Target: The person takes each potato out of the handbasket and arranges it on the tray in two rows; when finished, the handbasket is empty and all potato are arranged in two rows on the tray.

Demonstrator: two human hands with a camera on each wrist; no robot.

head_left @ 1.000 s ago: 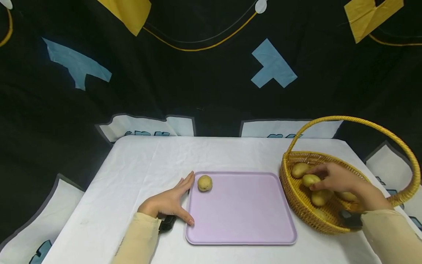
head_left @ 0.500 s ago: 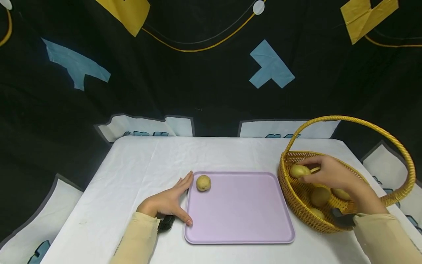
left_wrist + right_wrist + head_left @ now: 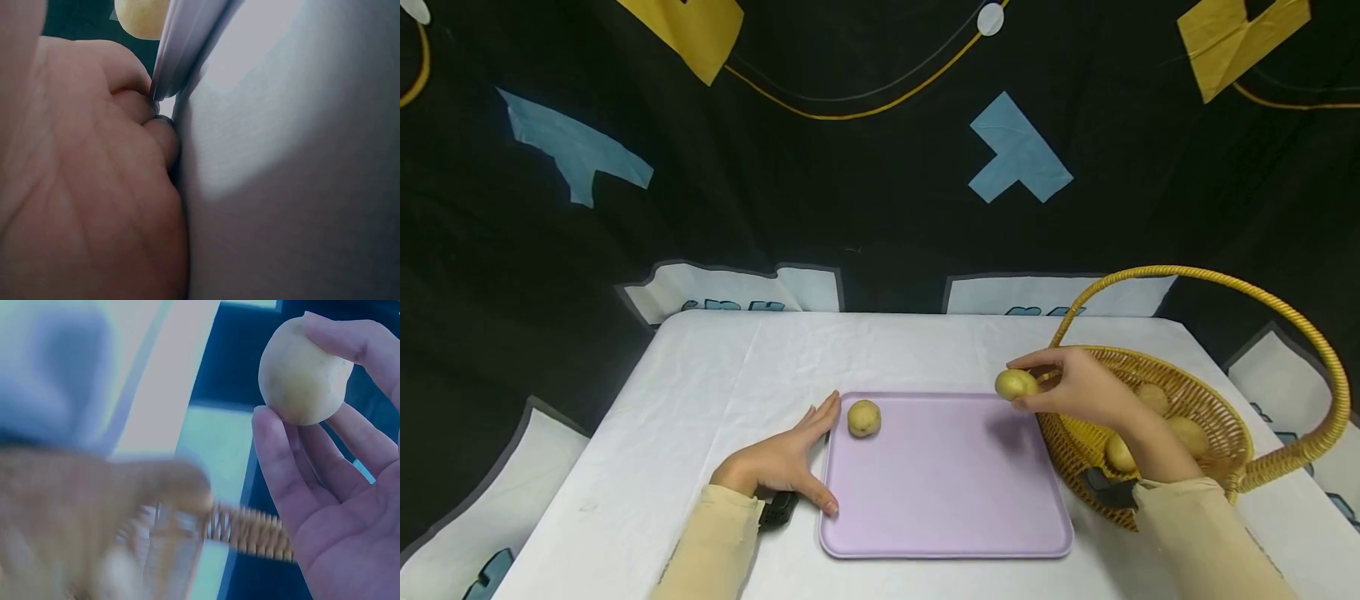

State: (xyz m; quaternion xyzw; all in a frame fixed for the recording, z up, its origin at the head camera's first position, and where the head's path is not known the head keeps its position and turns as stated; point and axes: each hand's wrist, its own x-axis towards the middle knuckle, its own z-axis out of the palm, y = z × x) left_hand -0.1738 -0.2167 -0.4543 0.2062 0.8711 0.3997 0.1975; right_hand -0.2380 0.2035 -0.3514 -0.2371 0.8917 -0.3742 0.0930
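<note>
My right hand (image 3: 1078, 390) pinches a potato (image 3: 1015, 384) between thumb and fingertips, raised over the far right corner of a lilac tray (image 3: 940, 487). In the right wrist view the thumb and fingers surround the same potato (image 3: 305, 370). Spread along the tray's left edge, my left hand (image 3: 782, 460) has its fingers extended and its thumb by the rim. Another potato (image 3: 863, 418) lies in the tray's far left corner. The left wrist view catches the palm (image 3: 94, 175) close to the tray's edge (image 3: 178, 50); its fingertips are partly hidden.
A yellow wicker basket (image 3: 1183, 385) with a tall arched handle (image 3: 1288, 308) stands right of the tray. Several potatoes (image 3: 1187, 436) lie in it, partly hidden by the right forearm. A white cloth covers the table (image 3: 700, 367); a dark patterned curtain (image 3: 880, 200) hangs behind.
My right hand has lifted a potato out of the basket and carried it left to above the tray's corner. The left hand has stayed at the tray's edge.
</note>
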